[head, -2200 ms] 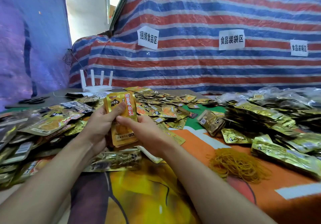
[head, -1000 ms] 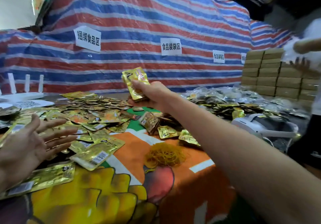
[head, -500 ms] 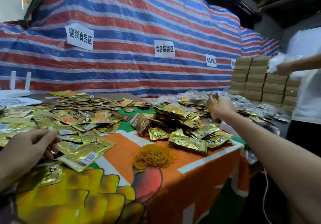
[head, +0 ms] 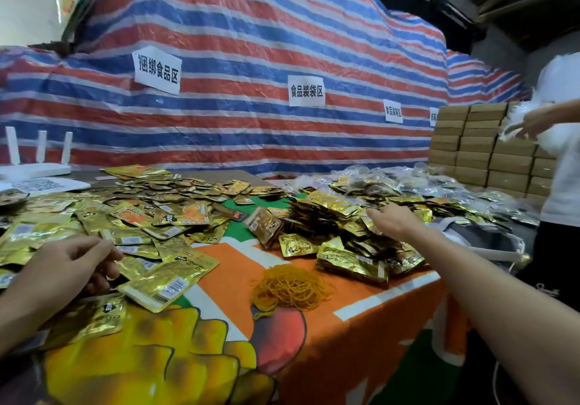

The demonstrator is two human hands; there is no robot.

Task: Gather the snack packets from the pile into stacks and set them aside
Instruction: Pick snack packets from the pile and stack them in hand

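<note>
Loose gold snack packets (head: pixel 131 216) cover the left and middle of the cloth-covered table (head: pixel 361 326). A heap of bundled packet stacks (head: pixel 339 232) lies to the right. My left hand (head: pixel 69 263) rests low on the loose pile at the near left, fingers curled beside a packet (head: pixel 166 279); I cannot tell whether they pinch one. My right hand (head: pixel 392 219) reaches out over the right side of the stacked heap, fingers relaxed and holding nothing.
A tangle of yellow rubber bands (head: pixel 290 288) lies between the piles. A white router (head: pixel 34 169) stands at the far left. Cardboard boxes (head: pixel 489 153) are stacked at the back right, where another person (head: pixel 561 159) handles white bags. The table's edge drops off at right.
My right hand carried a stack of packets rightward to the heap and let it go; it now hovers empty. My left hand went from spread open to curled on the loose pile.
</note>
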